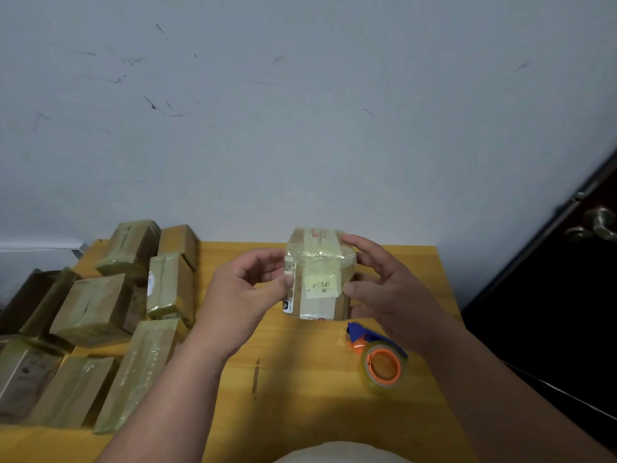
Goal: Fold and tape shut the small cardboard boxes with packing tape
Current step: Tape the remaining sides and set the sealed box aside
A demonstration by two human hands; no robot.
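Observation:
A small cardboard box [319, 274] wrapped in clear tape is held above the yellow wooden table [300, 379], near its far edge. My left hand [245, 295] grips the box's left side, thumb on the front face. My right hand [384, 292] grips its right side, fingers curled over the top corner and thumb on the front. A roll of clear packing tape [384, 367] with an orange core sits in a blue and orange dispenser on the table, just below my right hand.
Several taped cardboard boxes [96, 309] are piled on the table's left side, reaching the left edge. A grey wall stands right behind the table. A dark door with a metal handle [597, 225] is at the right.

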